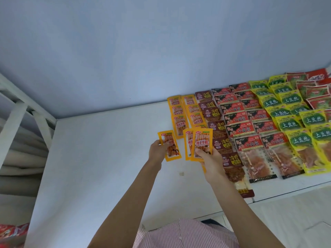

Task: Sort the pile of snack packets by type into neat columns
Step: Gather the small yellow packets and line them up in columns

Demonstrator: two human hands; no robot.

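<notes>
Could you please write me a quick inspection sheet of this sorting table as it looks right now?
Surface: white table, bare on its left half.
Job's things: orange packets in two columns at the back; brown packets, red packets and yellow-green packets in columns to their right.
Clutter: small scrap on the table.
Grips: left hand holds one orange packet; right hand holds a fan of orange packets.
Cables: nothing seen.
Surroundings: blue wall; white frame at left; red packaging at lower left.
</notes>
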